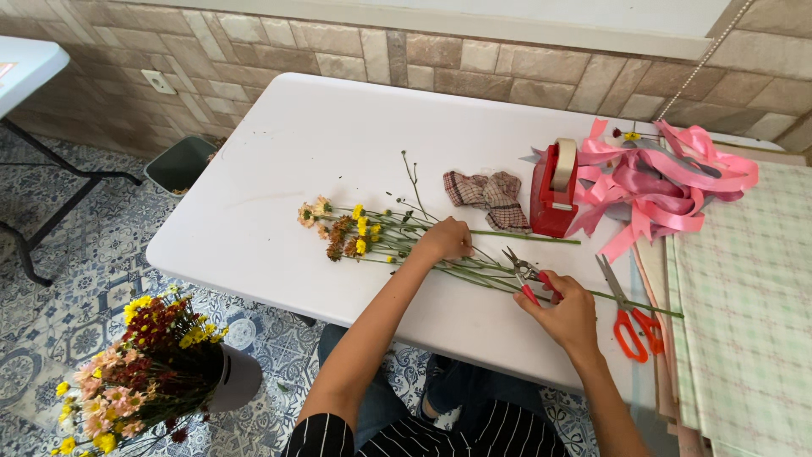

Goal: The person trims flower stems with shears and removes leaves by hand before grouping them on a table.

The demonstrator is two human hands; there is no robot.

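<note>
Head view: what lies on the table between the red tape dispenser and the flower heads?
In the head view, a crumpled checked cloth lies between the red tape dispenser and the flower heads, with green stems running below it on the white table.

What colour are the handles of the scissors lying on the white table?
Orange, on the metal-bladed scissors beside the right hand; clearest in the head view.

Left arm bare, stretched forward and up from lower centre, elbow bent slightly. Left hand palm down, fingers curled, pressing down. Right forearm angled up-left from lower right. Right hand closed in grip, knuckles toward camera, thumb on top. Hands near each other, not touching.
</note>
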